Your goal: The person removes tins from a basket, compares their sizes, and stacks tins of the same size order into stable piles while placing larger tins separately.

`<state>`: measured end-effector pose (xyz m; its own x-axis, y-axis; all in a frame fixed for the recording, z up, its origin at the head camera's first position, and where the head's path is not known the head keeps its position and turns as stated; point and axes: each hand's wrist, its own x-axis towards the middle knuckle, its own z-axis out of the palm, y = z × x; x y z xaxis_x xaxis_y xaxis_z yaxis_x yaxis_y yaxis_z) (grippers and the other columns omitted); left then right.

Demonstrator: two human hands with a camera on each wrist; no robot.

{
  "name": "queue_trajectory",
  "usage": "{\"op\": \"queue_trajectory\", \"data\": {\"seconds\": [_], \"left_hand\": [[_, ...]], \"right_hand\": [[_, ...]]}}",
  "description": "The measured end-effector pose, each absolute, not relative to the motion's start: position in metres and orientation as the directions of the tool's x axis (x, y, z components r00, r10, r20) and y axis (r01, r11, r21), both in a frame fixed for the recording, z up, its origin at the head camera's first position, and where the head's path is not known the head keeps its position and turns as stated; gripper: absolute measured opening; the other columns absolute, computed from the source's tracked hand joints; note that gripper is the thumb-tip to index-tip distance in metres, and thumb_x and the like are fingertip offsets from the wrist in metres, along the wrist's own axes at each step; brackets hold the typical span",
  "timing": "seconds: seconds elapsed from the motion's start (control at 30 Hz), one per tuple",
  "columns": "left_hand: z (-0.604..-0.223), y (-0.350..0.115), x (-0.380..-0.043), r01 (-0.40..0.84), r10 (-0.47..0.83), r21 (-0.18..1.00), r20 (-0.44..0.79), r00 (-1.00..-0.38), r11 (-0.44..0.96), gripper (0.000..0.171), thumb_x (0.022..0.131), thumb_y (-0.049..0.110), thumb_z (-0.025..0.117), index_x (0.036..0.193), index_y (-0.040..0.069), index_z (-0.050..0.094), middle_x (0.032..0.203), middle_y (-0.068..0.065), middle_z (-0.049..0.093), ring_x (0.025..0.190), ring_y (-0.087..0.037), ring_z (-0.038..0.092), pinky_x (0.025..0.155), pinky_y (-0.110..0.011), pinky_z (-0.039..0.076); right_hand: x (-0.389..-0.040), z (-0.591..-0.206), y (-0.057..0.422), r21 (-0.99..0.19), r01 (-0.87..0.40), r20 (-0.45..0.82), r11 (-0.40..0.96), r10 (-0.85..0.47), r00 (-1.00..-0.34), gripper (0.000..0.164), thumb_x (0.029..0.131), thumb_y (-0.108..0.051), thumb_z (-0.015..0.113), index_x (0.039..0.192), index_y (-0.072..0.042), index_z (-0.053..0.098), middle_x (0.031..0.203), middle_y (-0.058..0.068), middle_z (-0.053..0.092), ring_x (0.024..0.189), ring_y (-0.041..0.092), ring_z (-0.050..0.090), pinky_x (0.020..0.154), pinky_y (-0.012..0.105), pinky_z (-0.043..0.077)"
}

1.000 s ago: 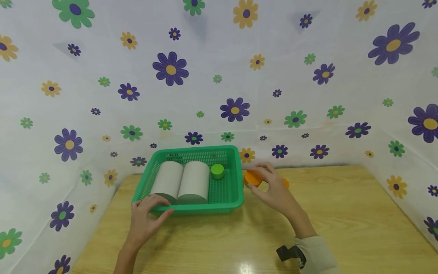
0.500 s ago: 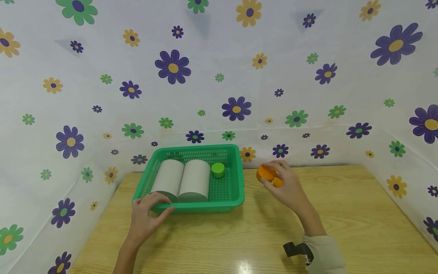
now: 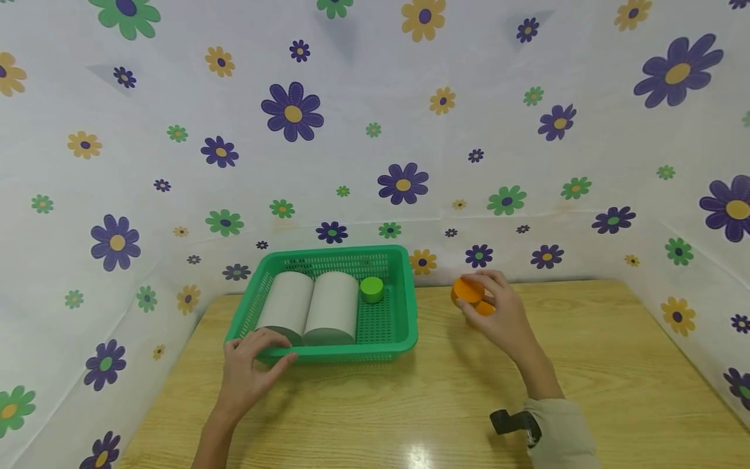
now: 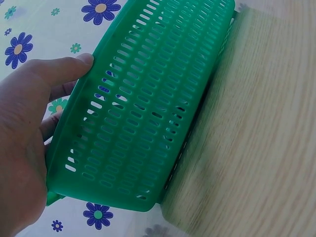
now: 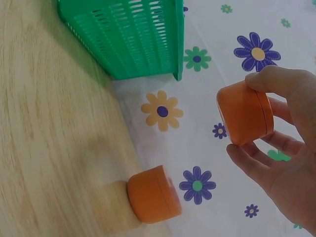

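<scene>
In the head view, right of the centre, the right hand (image 3: 502, 316) pinches a small orange rounded container (image 5: 243, 114) between its thumb and fingers, and this container is raised above the light wooden table (image 3: 439, 410). A second orange rounded container (image 5: 154, 196) stands on the table, at the bottom of the right wrist view. Left of the centre, the left hand (image 3: 247, 374) grips the near rim of the green plastic basket (image 3: 351, 353), in which lie two white cylinders (image 3: 333, 303) and one small lime-green round container (image 3: 372, 290).
</scene>
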<state>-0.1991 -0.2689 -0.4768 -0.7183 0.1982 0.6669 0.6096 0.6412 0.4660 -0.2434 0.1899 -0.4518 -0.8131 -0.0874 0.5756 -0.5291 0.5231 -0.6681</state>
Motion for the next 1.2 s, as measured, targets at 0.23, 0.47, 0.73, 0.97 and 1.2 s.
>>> {"op": "queue_trajectory", "data": {"seconds": [0.23, 0.47, 0.73, 0.97, 1.2], "left_hand": [[-0.477, -0.270, -0.199, 0.607, 0.198, 0.465, 0.666, -0.720, 0.645, 0.023, 0.076, 0.010, 0.090, 0.091, 0.016, 0.073, 0.093, 0.013, 0.069, 0.089, -0.014, 0.060, 0.080, -0.044, 0.020], [-0.477, -0.270, -0.200, 0.605, 0.196, 0.462, 0.666, -0.720, 0.649, 0.025, 0.076, 0.011, 0.090, 0.092, 0.020, 0.073, 0.093, 0.014, 0.069, 0.089, -0.014, 0.061, 0.080, -0.043, 0.020], [-0.480, -0.271, -0.201, 0.609, 0.196, 0.459, 0.671, -0.715, 0.647, 0.024, 0.076, 0.012, 0.090, 0.092, 0.018, 0.074, 0.093, 0.014, 0.069, 0.089, -0.014, 0.061, 0.081, -0.042, 0.020], [-0.481, -0.272, -0.200, 0.604, 0.195, 0.468, 0.664, -0.722, 0.645, 0.024, 0.076, 0.012, 0.090, 0.091, 0.018, 0.073, 0.093, 0.014, 0.069, 0.089, -0.013, 0.061, 0.080, -0.042, 0.019], [-0.478, -0.271, -0.201, 0.607, 0.198, 0.469, 0.664, -0.721, 0.641, 0.024, 0.076, 0.012, 0.090, 0.091, 0.017, 0.073, 0.093, 0.013, 0.070, 0.088, -0.014, 0.060, 0.080, -0.042, 0.019]], "right_hand": [[-0.249, -0.461, 0.201, -0.677, -0.512, 0.574, 0.528, -0.056, -0.817, 0.043, 0.086, 0.000, 0.080, 0.127, 0.002, 0.066, 0.129, 0.019, 0.056, 0.117, 0.040, 0.059, 0.084, 0.055, 0.055], [-0.251, -0.468, 0.208, -0.682, -0.501, 0.579, 0.532, -0.025, -0.815, 0.042, 0.086, 0.002, 0.079, 0.126, 0.004, 0.065, 0.127, 0.020, 0.057, 0.117, 0.037, 0.058, 0.087, 0.055, 0.054], [-0.251, -0.474, 0.211, -0.710, -0.462, 0.548, 0.532, 0.004, -0.837, 0.040, 0.088, 0.001, 0.077, 0.126, 0.004, 0.065, 0.127, 0.021, 0.057, 0.117, 0.038, 0.057, 0.088, 0.056, 0.053], [-0.253, -0.484, 0.215, -0.723, -0.449, 0.539, 0.525, 0.023, -0.842, 0.038, 0.089, 0.001, 0.077, 0.125, 0.003, 0.066, 0.125, 0.019, 0.060, 0.113, 0.034, 0.059, 0.088, 0.055, 0.054], [-0.255, -0.493, 0.217, -0.744, -0.420, 0.510, 0.520, 0.035, -0.859, 0.038, 0.090, -0.001, 0.076, 0.127, 0.003, 0.065, 0.123, 0.020, 0.060, 0.112, 0.034, 0.059, 0.088, 0.055, 0.053]]}}
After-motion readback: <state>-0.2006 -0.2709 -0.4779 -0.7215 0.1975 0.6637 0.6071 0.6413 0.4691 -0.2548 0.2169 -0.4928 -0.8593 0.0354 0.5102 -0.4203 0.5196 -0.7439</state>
